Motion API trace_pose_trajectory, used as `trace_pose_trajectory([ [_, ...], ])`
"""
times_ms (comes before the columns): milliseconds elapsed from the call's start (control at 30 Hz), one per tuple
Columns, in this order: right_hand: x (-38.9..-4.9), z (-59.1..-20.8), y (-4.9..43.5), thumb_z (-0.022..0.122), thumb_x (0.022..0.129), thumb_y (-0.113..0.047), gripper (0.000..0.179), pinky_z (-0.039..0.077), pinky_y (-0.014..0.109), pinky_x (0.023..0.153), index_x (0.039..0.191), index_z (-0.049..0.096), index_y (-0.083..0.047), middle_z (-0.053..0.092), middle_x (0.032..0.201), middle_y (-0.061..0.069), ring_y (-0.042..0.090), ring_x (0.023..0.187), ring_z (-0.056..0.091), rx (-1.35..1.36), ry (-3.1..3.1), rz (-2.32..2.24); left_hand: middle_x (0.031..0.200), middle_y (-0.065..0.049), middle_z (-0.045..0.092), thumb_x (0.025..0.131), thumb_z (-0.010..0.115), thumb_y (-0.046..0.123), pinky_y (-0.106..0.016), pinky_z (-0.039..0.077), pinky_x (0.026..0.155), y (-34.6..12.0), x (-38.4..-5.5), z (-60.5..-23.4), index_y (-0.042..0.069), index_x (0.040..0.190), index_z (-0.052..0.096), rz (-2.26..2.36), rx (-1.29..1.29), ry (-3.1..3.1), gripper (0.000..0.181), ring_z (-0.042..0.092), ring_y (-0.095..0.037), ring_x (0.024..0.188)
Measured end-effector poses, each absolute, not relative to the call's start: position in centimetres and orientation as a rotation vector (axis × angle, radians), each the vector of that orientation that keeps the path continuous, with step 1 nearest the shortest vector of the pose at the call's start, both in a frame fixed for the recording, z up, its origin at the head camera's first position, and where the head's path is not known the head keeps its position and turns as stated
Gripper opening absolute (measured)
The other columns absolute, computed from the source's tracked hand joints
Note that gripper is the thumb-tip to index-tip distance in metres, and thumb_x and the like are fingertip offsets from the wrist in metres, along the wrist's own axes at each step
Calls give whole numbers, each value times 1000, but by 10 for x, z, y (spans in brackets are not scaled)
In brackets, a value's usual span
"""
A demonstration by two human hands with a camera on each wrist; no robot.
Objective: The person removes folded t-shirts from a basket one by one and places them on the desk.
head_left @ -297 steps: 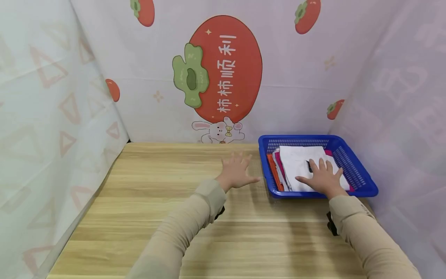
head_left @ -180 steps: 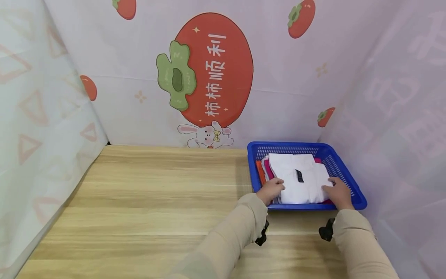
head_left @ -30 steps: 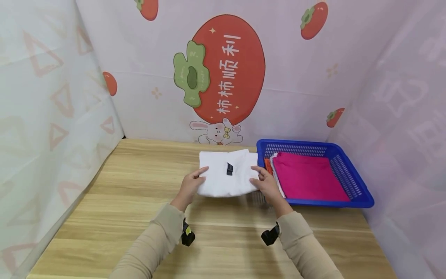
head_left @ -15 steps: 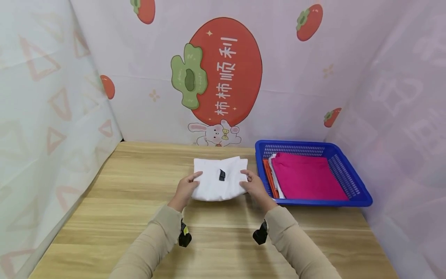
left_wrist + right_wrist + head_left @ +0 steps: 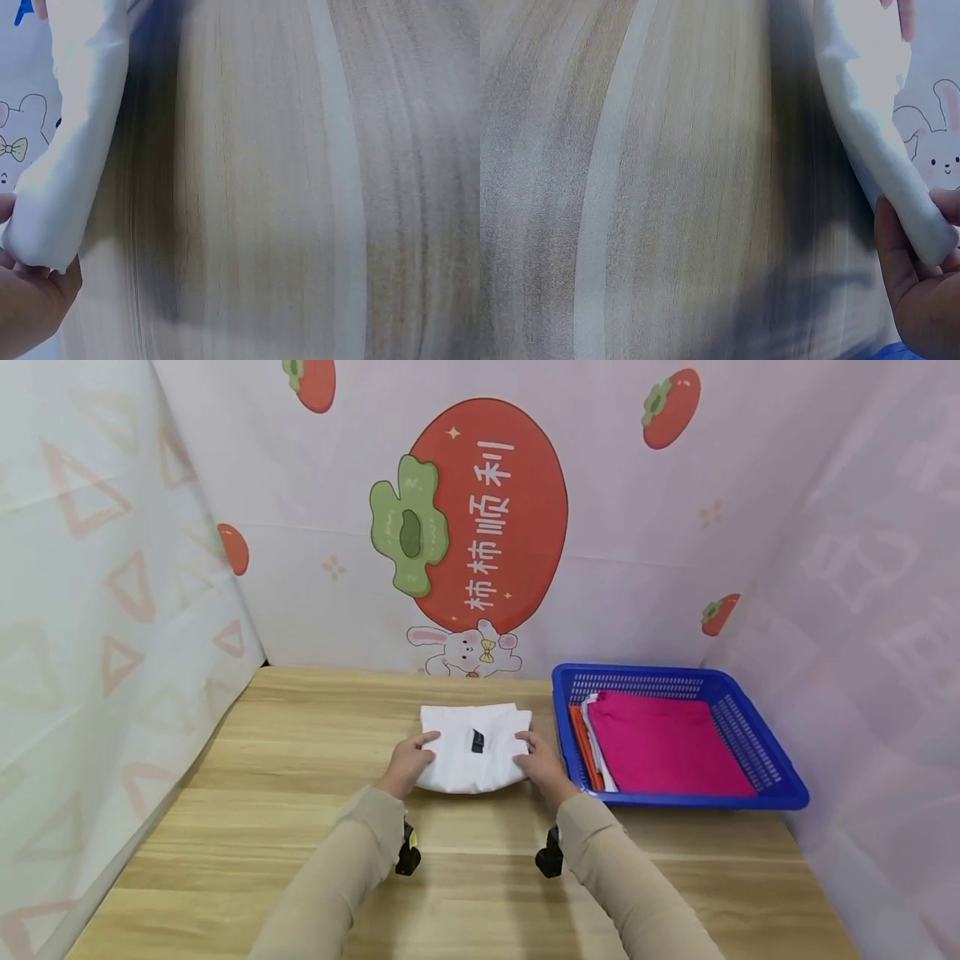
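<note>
Item: a folded white cloth (image 5: pixel 461 768), plain, roughly rectangular, bearing a small black label (image 5: pixel 477 741) near its middle. Upper edge uneven, stepped at right; lower edge thick, rounded and sagging slightly, with soft creases. Position: over the bench (image 5: pixel 480 902), left of the blue basket (image 5: pixel 682 800), casting a shadow on the wood. Hands: left hand (image 5: pixel 409 762) and right hand (image 5: pixel 543 765) set apart, each pinching one side end, fingers beneath.

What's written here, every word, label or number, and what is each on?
"柿柿顺利": printed sideways on the big red persimmon picture.
Black label on the folded white cloth: too small to read.
Right-hand curtain: pale marks, too faint to read.
Green leaf: tiny marks, unreadable.
</note>
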State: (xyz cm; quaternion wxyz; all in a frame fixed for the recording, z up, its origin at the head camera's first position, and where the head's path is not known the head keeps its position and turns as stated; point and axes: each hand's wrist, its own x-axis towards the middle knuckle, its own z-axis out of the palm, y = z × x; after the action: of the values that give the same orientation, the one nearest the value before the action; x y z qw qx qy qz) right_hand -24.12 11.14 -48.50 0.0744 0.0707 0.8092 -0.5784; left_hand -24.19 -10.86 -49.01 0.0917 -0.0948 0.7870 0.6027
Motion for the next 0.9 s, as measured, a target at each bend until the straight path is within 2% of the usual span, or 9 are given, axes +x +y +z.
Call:
trace_pose_trajectory([
  [133, -245, -485, 110, 51, 77, 6, 43, 34, 42, 90, 119, 47, -1, 33, 130, 25, 34, 120, 27, 235, 2455, -1682, 130, -18, 37, 72, 45, -9, -28, 36, 66, -108, -248, -492, 4, 119, 52, 1771, -280, 2352, 49, 40, -28, 95],
  [367, -258, -488, 108, 52, 76, 6, 45, 33, 42, 91, 120, 47, -2, 38, 126, 23, 32, 117, 33, 240, 2544, -1585, 131, -16, 35, 69, 42, -11, -27, 36, 66, -108, -261, -495, 5, 121, 50, 1744, -282, 2354, 55, 37, -28, 103],
  [600, -264, -491, 111, 55, 73, 6, 45, 37, 40, 85, 117, 48, 2, 46, 118, 23, 30, 105, 42, 161, 2652, -1447, 131, -16, 36, 67, 39, -13, -23, 29, 46, -104, -266, -493, 5, 122, 49, 1716, -309, 2372, 59, 35, -29, 106],
  [667, -264, -493, 113, 56, 73, 6, 45, 38, 40, 84, 117, 47, 4, 45, 118, 24, 31, 104, 42, 171, 2656, -1405, 131, -16, 36, 68, 38, -12, -24, 30, 49, -103, -266, -492, 5, 122, 49, 1693, -308, 2378, 58, 35, -29, 106],
  [767, -264, -501, 116, 56, 73, 8, 46, 41, 40, 78, 117, 47, 4, 45, 117, 24, 32, 100, 43, 212, 2632, -1402, 132, -17, 34, 67, 38, -12, -29, 35, 64, -103, -266, -493, 5, 123, 48, 1657, -302, 2380, 59, 34, -28, 109],
  [833, -270, -517, 121, 57, 72, 8, 46, 41, 39, 79, 117, 48, 3, 47, 116, 22, 31, 100, 43, 205, 2639, -1401, 132, -18, 34, 66, 39, -12, -33, 33, 74, -104, -265, -496, 4, 124, 47, 1632, -306, 2376, 60, 33, -28, 111],
  [900, -282, -551, 130, 58, 70, 6, 45, 41, 32, 76, 114, 51, 0, 50, 111, 19, 26, 96, 45, 120, 2705, -1414, 132, -20, 33, 65, 40, -12, -35, 31, 78, -106, -265, -501, 2, 125, 45, 1606, -300, 2378, 62, 32, -28, 110],
])
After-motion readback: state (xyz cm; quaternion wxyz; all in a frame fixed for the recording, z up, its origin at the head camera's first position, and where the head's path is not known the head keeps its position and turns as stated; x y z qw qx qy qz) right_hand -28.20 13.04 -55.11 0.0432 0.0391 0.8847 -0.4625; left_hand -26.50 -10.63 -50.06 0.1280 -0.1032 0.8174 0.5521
